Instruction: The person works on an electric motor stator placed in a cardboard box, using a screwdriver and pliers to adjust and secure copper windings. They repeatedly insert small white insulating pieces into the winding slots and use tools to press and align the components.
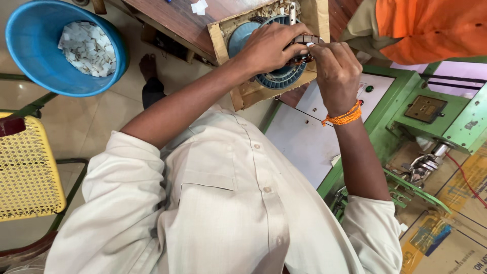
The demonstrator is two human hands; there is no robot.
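Note:
A round grey-blue slotted stator lies in a shallow wooden tray with pale paper scraps around it. My left hand reaches over the stator and grips its far rim, where dark copper-coloured windings show. My right hand, with an orange thread band on the wrist, meets it at the same spot. Its fingertips pinch a small white paper slip against the rim. My pale shirt fills the lower part of the view and hides what lies under my arms.
A blue tub holding several white paper pieces stands at upper left, above a yellow mesh chair. A green machine with a white panel sits right of the tray. Another person in orange is at top right. Cardboard lies at bottom right.

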